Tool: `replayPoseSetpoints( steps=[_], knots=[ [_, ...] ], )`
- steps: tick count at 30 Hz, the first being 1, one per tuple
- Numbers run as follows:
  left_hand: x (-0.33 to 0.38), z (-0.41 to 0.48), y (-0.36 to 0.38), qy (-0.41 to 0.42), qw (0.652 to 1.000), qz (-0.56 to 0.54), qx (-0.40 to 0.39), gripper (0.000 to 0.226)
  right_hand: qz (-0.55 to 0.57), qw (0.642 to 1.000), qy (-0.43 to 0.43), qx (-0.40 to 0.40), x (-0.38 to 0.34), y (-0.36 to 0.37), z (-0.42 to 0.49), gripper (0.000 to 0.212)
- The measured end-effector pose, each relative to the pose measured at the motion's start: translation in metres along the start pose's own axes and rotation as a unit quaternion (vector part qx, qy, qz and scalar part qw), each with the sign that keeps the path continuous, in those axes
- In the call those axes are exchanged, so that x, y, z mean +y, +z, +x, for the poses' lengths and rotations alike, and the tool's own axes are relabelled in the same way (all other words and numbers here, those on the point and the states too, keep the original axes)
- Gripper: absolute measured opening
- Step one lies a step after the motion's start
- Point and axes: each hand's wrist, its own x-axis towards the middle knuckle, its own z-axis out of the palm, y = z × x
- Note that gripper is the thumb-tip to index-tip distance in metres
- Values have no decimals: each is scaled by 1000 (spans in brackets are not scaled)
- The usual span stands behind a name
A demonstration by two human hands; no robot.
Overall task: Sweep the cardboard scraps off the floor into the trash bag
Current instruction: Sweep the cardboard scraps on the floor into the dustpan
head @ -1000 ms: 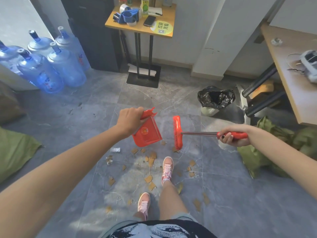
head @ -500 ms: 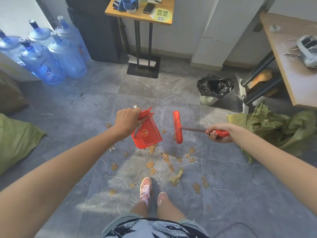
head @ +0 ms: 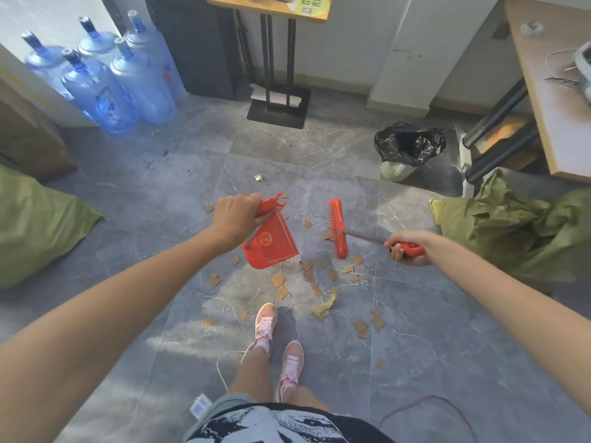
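Brown cardboard scraps [head: 309,274] lie scattered on the grey tiled floor in front of my feet. My left hand [head: 236,215] grips the handle of a red dustpan [head: 271,241], which hangs above the scraps. My right hand [head: 405,248] grips the red handle of a red broom [head: 338,227], whose brush head hangs just above the floor to the right of the dustpan. A bin lined with a black trash bag [head: 408,142] stands open further off to the right.
Several blue water jugs [head: 128,81] stand at the back left. A small table's black base [head: 277,107] sits ahead. Green sacks lie at the left [head: 35,222] and right [head: 518,225]. A desk [head: 543,91] is on the right. A cord [head: 425,407] trails near my feet.
I have stepped back, so my feet and both tools are further from the table. More scraps now show between my feet and the dustpan. Both hands keep their hold.
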Motion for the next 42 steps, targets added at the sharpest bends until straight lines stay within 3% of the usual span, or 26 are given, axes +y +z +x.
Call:
replayPoseSetpoints(
  steps=[20,29,42],
  knots=[
    [38,-47,-21,-22,1000,15,14,46,54,998,7,-41,58,-28,-15,9],
    [0,-67,1,-55,997,-48,23,44,1,1000,-10,13,66,3,-12,14],
    [-63,-99,29,-69,996,-54,-21,42,62,993,-29,91,81,60,14,20]
  ],
)
